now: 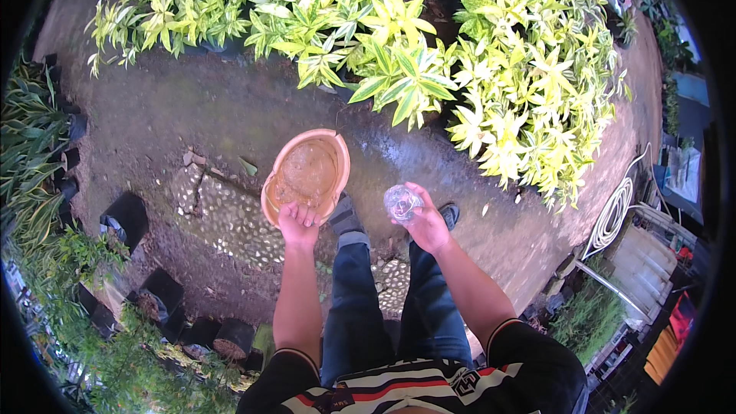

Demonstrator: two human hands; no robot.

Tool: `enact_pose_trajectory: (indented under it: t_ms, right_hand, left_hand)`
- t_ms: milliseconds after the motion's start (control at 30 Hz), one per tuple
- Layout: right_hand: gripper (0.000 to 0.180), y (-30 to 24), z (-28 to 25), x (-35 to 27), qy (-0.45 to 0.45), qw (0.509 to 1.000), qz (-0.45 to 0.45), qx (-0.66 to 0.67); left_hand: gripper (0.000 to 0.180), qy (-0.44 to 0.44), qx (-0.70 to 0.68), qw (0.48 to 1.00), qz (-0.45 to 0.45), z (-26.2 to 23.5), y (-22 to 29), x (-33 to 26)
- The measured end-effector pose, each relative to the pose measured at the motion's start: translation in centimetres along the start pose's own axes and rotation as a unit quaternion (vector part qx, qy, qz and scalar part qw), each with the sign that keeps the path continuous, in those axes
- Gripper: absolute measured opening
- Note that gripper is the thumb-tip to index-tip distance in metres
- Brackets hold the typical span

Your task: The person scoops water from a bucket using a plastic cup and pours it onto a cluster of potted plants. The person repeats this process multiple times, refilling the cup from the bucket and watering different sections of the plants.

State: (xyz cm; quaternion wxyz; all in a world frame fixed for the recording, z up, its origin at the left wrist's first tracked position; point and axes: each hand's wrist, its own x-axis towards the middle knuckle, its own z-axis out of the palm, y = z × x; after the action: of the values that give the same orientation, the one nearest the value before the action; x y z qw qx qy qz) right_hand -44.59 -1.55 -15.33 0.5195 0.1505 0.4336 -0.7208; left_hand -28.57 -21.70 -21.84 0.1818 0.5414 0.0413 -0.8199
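I have the terracotta-coloured bowl (343, 165), smeared brown inside, over the ground (176, 115) near the pebbled slab's (230, 218) right upper edge. Both forearms (297, 299) reach forward, apart. My left hand (299, 222) grips the bowl's near rim; my right hand (428, 222) curls around a clear, roundish container (400, 202).

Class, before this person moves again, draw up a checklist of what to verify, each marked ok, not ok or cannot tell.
1. Left hand grips the near rim of the orange bowl: ok.
2. Right hand holds the clear container: ok.
3. Bowl and container are apart: ok.
4. Container's contents identified: cannot tell.
5. Coiled hose lies away from both shoes: ok.
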Motion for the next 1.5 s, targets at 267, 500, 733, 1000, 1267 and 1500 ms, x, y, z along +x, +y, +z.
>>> enact_pose_trajectory:
  t_ms: [267,500,733,1000,1267,1500]
  right_hand:
    - [0.062,-1.8,1.1,-1.9,-0.021,0.999,-0.016,0.026]
    - [0.065,-3.2,1.6,-2.6,-0.012,0.999,-0.05,0.001]
    - [0.063,-3.0,0.7,-3.3,0.0,0.999,-0.052,0.011]
    - [0.06,-1.9,-1.4,-4.0,0.012,0.998,-0.054,0.024]
    - [0.061,-1.7,-1.5,-4.1,0.007,0.999,-0.037,0.029]
    - [0.063,-1.6,-1.4,-3.9,0.006,0.999,-0.025,0.029]
  left_hand:
    - [0.028,0.038,-0.008,0.999,0.01,-0.9,-0.5,0.3]
    - [0.023,0.117,0.015,0.991,0.068,-0.3,-0.1,0.9]
    - [0.027,0.125,0.024,0.991,0.038,1.6,-0.6,0.2]
    - [0.027,0.13,0.037,0.99,0.032,2.8,2.2,-1.1]
    - [0.027,0.106,-0.015,0.992,0.06,4.2,5.9,-2.1]
    - [0.037,0.138,-0.017,0.987,0.077,3.5,8.3,-1.0]
